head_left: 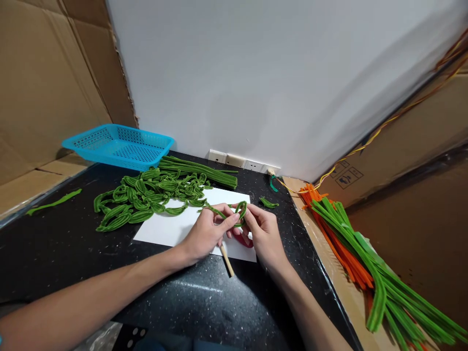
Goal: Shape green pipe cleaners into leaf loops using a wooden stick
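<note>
Pinch one looped, fuzzy green strip (218, 211) between left hand (203, 236) and right hand (265, 234), close together over the bench (164, 287), nearer its right edge. Probably light, soft and bendable, best gripped lightly at the crossing to spare the loops. Count one blue plastic basket (127, 150), one white paper sheet (166, 231), one slim wooden stick (227, 262), but no sure number for the overlapping green fuzzy loops (141, 187).

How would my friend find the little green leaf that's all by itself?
On the black table, find the white paper below the wall sockets. Just right of the paper's far right corner, beyond the right hand, is the small fuzzy green leaf. Its lookalikes are in a big heap on the left, but this one lies alone.
</note>
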The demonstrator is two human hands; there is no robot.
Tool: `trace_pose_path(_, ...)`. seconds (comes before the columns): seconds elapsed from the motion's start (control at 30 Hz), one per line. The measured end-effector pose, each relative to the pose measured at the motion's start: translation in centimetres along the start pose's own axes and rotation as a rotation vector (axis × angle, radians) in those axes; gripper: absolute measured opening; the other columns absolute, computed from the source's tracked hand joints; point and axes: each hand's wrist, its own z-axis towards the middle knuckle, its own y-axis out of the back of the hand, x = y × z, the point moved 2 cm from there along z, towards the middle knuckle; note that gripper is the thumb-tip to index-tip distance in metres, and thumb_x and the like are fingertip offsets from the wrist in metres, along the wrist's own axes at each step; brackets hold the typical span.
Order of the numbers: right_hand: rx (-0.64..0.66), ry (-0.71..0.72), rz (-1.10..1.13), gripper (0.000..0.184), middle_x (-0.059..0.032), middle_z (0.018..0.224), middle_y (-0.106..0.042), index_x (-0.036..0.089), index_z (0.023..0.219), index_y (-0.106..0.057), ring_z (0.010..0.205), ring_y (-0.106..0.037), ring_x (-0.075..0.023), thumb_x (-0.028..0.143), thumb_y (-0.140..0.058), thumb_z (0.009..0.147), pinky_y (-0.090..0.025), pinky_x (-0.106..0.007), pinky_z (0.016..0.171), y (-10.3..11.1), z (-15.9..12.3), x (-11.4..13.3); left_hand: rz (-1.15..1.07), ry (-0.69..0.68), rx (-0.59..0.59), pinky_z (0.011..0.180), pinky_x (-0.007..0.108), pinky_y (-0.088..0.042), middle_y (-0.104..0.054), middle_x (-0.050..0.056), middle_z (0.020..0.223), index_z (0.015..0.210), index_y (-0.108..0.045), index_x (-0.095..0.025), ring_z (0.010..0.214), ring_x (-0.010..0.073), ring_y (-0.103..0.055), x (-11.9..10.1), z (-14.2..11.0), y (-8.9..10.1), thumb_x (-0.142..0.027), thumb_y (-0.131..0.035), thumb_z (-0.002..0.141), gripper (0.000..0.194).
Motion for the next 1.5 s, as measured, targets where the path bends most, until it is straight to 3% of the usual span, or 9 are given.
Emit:
trace_pose_path(0.13,0.046,0.014,0.001,0.032,-0.0007,0.073,-0.06,0.019,0.096,-0.076,0.052,-0.044,-0.0095,0.047,-0.063,0.099,-0.034,-0.021,0.043,0.3,0.0,0.1,0.0,0.002,-0.03,0.038,0.018,-0.041,-0.067,0.0,0.061,0.082,-0.062,-0.016,0.041,0.0082,-0.05,0.2,0.1,0.1,-0.049,-0.071,0.09,0.035)
trace_pose_path(0.3,0.057,-0.077,0.239,0.028,-0.0019,0.078,-0.06,0.02,0.099,-0.08,0.051,-0.042,-0.0095,0.045,-0.069,0.093,-0.031,-0.022,0.04,0.4,0.0,-0.3,0.034,0.028,-0.03,0.04,0.019,-0.04,-0.066,0.0,0.06,0.08,-0.06,-0.017,0.04,0.0084,-0.051,0.0,-0.2,0.3,-0.048,-0.07,0.092,0.035)
trace_pose_path(0.4,0.068,-0.118,0.279,0.03,-0.001,0.075,-0.062,0.02,0.106,-0.078,0.051,-0.051,-0.011,0.044,-0.076,0.089,-0.04,-0.024,0.044,0.1,-0.1,0.0,0.14,-0.02,-0.054,0.047,0.019,-0.043,-0.067,0.001,0.063,0.078,-0.06,-0.017,0.049,0.0099,-0.056,-0.2,-0.4,0.4,-0.045,-0.069,0.093,0.033)
trace_pose_path(0.5,-0.034,-0.044,0.216,0.038,-0.0012,0.084,-0.069,0.023,0.116,-0.074,0.067,-0.064,-0.0153,0.038,-0.084,0.083,-0.056,-0.029,0.063,0.4,0.0,0.3,0.211,-0.049,-0.081,0.05,0.02,-0.044,-0.065,0.001,0.063,0.074,-0.059,-0.017,0.053,0.0107,-0.058,-0.2,-0.4,0.5,-0.042,-0.068,0.094,0.033)
trace_pose_path(0.63,-0.142,0.063,0.15,0.043,-0.0016,0.089,-0.073,0.024,0.121,-0.072,0.083,-0.068,-0.0173,0.034,-0.086,0.082,-0.058,-0.031,0.081,0.8,0.2,0.1,0.116,-0.04,-0.084,0.046,0.018,-0.04,-0.06,-0.003,0.06,0.076,-0.056,-0.018,0.047,0.0078,-0.051,0.1,0.1,0.6,-0.044,-0.067,0.095,0.034)
trace_pose_path(0.83,-0.292,0.084,0.273,0.037,-0.0024,0.082,-0.078,0.022,0.105,-0.069,0.078,-0.074,-0.0196,0.036,-0.089,0.078,-0.059,-0.031,0.074,0.6,-0.1,-0.3,0.012,-0.049,-0.117,0.038,0.017,-0.037,-0.062,-0.002,0.063,0.082,-0.056,-0.018,0.044,0.0077,-0.051,0.0,0.3,0.2,-0.054,-0.072,0.09,0.04)
trace_pose_path(1.0,-0.402,0.103,0.263,0.026,-0.0045,0.079,-0.079,0.02,0.09,-0.075,0.072,-0.074,-0.0204,0.036,-0.09,0.076,-0.06,-0.032,0.068,0.5,-0.2,-0.2,-0.03,-0.028,-0.024,0.036,0.017,-0.038,-0.063,-0.002,0.066,0.089,-0.058,-0.018,0.044,0.0079,-0.052,-0.3,0.0,-0.6,-0.056,-0.073,0.088,0.041)
trace_pose_path(1.23,-0.221,0.074,0.185,0.021,-0.0074,0.089,-0.081,0.019,0.093,-0.084,0.075,-0.076,-0.0228,0.037,-0.084,0.082,-0.064,-0.036,0.07,0.4,0.1,0.0,0.005,-0.021,-0.016,0.038,0.016,-0.035,-0.06,-0.004,0.065,0.097,-0.062,-0.018,0.044,0.0069,-0.05,0.1,0.1,-0.4,-0.056,-0.069,0.091,0.04)
trace_pose_path(1.5,-0.153,0.05,0.23,0.021,-0.0078,0.094,-0.081,0.019,0.094,-0.085,0.074,-0.074,-0.0199,0.035,-0.085,0.08,-0.063,-0.033,0.07,0.5,0.2,0.1,0.006,-0.034,0.005,0.04,0.015,-0.035,-0.056,-0.007,0.064,0.105,-0.058,-0.019,0.041,0.0053,-0.048,0.0,-0.1,-0.5,-0.054,-0.064,0.096,0.036)
